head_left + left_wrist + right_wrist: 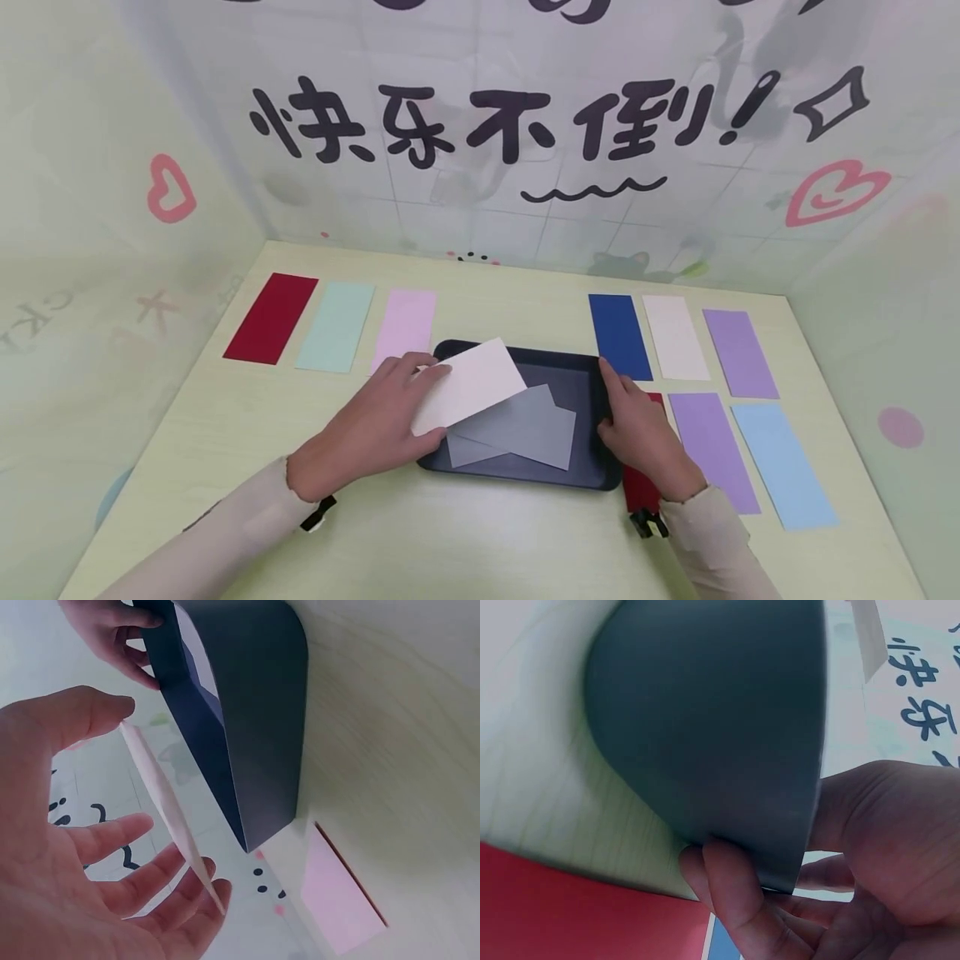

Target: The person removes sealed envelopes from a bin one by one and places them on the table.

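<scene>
My left hand (375, 412) pinches a pale pinkish-white paper rectangle (480, 379) between thumb and fingers, tilted above the left part of a dark tray (517, 477). From the left wrist view, this paper (161, 787) is seen nearly edge-on, its ends at the thumb and the fingertips. Several grey paper rectangles (525, 425) overlap inside the tray. On the tray's right side, my right hand (641, 425) grips the wall, thumb inside and fingers outside. The right wrist view shows the fingers under the outer tray wall (712, 720).
Left of the tray lie a dark red card (272, 319), a mint card (336, 327) and a pink card (408, 321). To its right are blue (621, 336), pale pink (677, 337), purple (741, 354) and light blue (783, 467) cards. Another red card (640, 492) lies partly beneath my right hand.
</scene>
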